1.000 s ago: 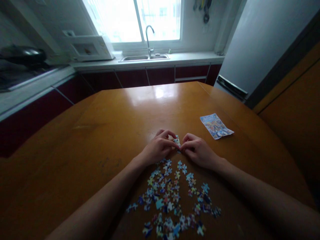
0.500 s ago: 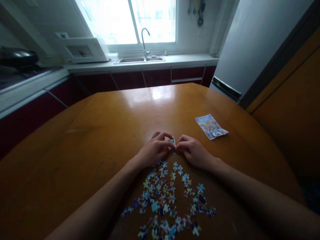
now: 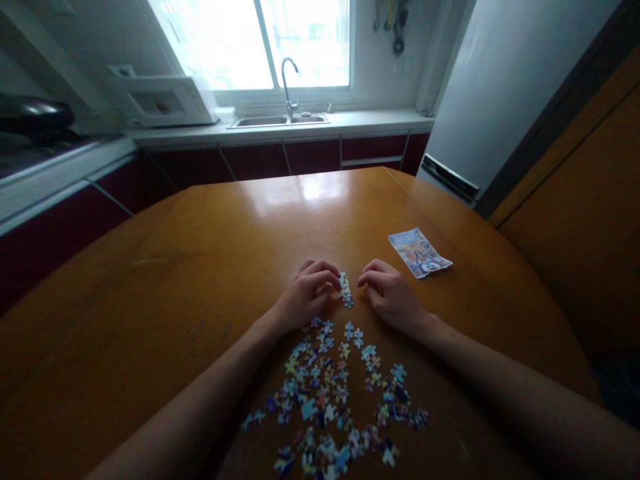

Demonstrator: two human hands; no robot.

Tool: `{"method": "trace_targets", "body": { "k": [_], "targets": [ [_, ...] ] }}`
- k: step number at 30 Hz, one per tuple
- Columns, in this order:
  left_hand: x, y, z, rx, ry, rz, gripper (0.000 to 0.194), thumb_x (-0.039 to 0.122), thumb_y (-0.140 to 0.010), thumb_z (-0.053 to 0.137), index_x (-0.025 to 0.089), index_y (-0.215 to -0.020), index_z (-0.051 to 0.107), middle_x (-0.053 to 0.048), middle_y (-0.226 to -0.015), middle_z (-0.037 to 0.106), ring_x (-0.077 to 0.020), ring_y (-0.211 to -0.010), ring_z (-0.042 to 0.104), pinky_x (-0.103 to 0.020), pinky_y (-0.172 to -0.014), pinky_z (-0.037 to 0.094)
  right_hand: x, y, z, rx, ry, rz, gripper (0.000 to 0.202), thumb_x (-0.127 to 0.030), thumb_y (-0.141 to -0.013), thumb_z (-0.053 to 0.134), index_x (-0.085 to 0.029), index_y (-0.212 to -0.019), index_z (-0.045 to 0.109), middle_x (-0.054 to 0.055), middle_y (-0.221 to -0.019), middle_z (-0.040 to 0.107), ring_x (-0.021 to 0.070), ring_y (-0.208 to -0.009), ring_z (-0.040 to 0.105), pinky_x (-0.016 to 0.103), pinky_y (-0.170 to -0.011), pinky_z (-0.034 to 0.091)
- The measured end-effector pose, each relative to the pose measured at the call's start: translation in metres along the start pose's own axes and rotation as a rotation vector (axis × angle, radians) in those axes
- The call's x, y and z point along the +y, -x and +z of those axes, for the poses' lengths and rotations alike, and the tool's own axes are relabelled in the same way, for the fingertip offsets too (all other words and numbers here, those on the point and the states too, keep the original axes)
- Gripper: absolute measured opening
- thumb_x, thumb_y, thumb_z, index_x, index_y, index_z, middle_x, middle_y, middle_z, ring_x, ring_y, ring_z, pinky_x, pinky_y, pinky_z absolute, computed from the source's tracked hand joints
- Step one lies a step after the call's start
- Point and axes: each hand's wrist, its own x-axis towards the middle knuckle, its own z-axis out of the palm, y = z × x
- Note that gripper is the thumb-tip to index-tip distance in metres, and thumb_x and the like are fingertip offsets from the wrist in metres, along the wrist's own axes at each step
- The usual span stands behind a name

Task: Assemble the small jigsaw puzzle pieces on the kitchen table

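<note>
Bends fingers of left hand (image 3: 305, 293) half-open, seemingly touching the left edge of a narrow, mottled pale-blue puzzle strip (image 3: 346, 292), and curls right hand (image 3: 393, 295) loosely open just right.

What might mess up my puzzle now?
The left hand is right by the strip of pieces, so a bump might knock it crooked. The loose pieces lie between the left arm and right arm, so a careless sweep could scatter them.
</note>
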Motion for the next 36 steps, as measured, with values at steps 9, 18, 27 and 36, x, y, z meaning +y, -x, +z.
{"method": "trace_targets", "body": {
  "k": [9, 18, 27, 36],
  "targets": [
    [-0.0033, 0.0, 0.0031, 0.084, -0.064, -0.065, 0.014, 0.031, -0.091, 0.064, 0.024, -0.1, 0.072, -0.005, -0.106, 0.069, -0.0223, -0.104, 0.054, -0.042, -0.093, 0.048, -0.0038, -0.0002, 0.0005, -0.123, -0.009, -0.082, 0.017, -0.006, -0.081, 0.063, -0.021, -0.086, 0.069, 0.005, -0.096, 0.061, 0.0189, -0.094, 0.058, 0.035, -0.085, 0.048],
    [-0.0009, 0.0009, 0.003, -0.016, -0.105, -0.047, 0.022, 0.039, -0.082, 0.074, 0.028, -0.101, 0.073, -0.004, -0.115, 0.067, -0.0247, -0.109, 0.053, -0.045, -0.096, 0.049, -0.0028, 0.001, 0.0017, -0.193, 0.035, -0.129, 0.009, -0.015, -0.085, 0.066, -0.023, -0.086, 0.07, 0.005, -0.097, 0.063, 0.0197, -0.095, 0.057, 0.036, -0.086, 0.049],
    [0.0018, -0.0006, 0.0003, -0.045, -0.119, -0.058, 0.02, 0.039, -0.084, 0.073, 0.028, -0.101, 0.072, -0.003, -0.114, 0.068, -0.0237, -0.109, 0.054, -0.043, -0.096, 0.049, -0.0029, 0.0012, 0.0014, -0.205, 0.06, -0.137, 0.007, -0.018, -0.088, 0.065, -0.022, -0.086, 0.07, 0.006, -0.097, 0.063, 0.0195, -0.096, 0.057, 0.035, -0.086, 0.047],
    [-0.0008, -0.0003, 0.0029, -0.05, -0.128, -0.033, 0.024, 0.036, -0.087, 0.069, 0.029, -0.111, 0.07, -0.003, -0.123, 0.066, -0.0244, -0.113, 0.054, -0.046, -0.1, 0.048, -0.0022, -0.0008, 0.0004, -0.157, 0.169, -0.114, 0.004, -0.021, -0.088, 0.066, -0.022, -0.086, 0.069, 0.005, -0.094, 0.065, 0.0211, -0.093, 0.057, 0.038, -0.085, 0.046]
  ]
}}
